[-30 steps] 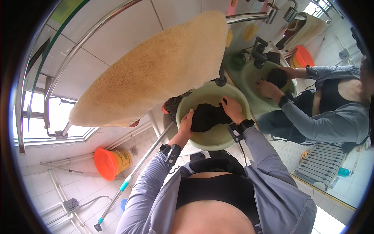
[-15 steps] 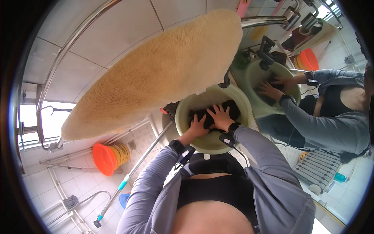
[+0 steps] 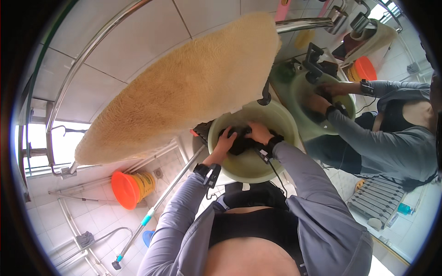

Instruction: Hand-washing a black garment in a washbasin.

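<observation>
A pale green round basin (image 3: 278, 120) sits in front of me with a bunched dark cloth (image 3: 238, 146) in it. My left hand (image 3: 224, 143) grips the cloth's left side, its fingers curled round it and the thumb on top. On the other side my right hand (image 3: 259, 133) is closed on the cloth, its fingertips partly buried in the dark folds. Both hands are inside the basin, close together. Whether water lies under the cloth is hard to tell.
A cream fluffy towel (image 3: 184, 87) hangs on a metal rail above and left of the basin. A mirror (image 3: 322, 152) on the right reflects my arms. An orange bucket (image 3: 125, 190) stands lower left, near a silver pole (image 3: 170, 184). A black faucet (image 3: 264, 96) reaches over the basin.
My hands, spread flat on the cloth before, have curled in and gathered it into a smaller bunch. The left hand shifted slightly left.
</observation>
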The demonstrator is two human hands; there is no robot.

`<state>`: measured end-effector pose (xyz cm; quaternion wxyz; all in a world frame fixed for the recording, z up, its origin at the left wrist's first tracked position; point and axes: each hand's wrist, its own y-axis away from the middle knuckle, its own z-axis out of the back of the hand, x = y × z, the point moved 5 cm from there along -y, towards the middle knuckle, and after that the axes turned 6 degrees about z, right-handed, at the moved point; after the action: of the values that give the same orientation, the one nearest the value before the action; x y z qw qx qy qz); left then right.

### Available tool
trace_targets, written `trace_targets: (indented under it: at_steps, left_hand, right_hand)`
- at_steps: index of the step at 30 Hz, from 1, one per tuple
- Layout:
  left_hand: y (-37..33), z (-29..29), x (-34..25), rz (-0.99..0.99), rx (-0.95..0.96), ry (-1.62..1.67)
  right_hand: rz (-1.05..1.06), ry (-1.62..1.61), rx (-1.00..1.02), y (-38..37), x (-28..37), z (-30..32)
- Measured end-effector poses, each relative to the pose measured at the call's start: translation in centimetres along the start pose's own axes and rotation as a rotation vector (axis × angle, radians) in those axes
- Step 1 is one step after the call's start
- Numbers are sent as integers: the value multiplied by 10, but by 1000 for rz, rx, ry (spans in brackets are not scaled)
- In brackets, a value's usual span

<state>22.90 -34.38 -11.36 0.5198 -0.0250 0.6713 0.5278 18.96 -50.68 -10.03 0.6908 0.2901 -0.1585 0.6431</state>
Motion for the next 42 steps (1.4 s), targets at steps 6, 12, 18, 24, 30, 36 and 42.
trace_targets:
  at_steps: [6, 12, 18, 24, 30, 36, 42]
  left_hand:
    - [44, -5, -27, 295, 304, 910]
    - [41, 9, -18, 146, 449, 677]
    - [98, -20, -85, -581, 307, 312]
    - [48, -21, -22, 197, 283, 942]
    - [54, -6, -24, 120, 173, 829]
    - [67, 6, -21, 207, 45, 553]
    - [38, 12, -3, 10, -5, -379]
  right_hand:
    - [43, -568, -179, 41, 100, 28]
    - [140, -407, -330, 69, 164, 50]
    - [145, -307, -582, 72, 133, 58]
    - [-177, -551, -482, 52, 89, 47]
    - [-172, -360, -471, 42, 23, 47]
    - [-223, -25, -337, 45, -14, 53]
    - [-139, 159, -163, 29, 16, 44]
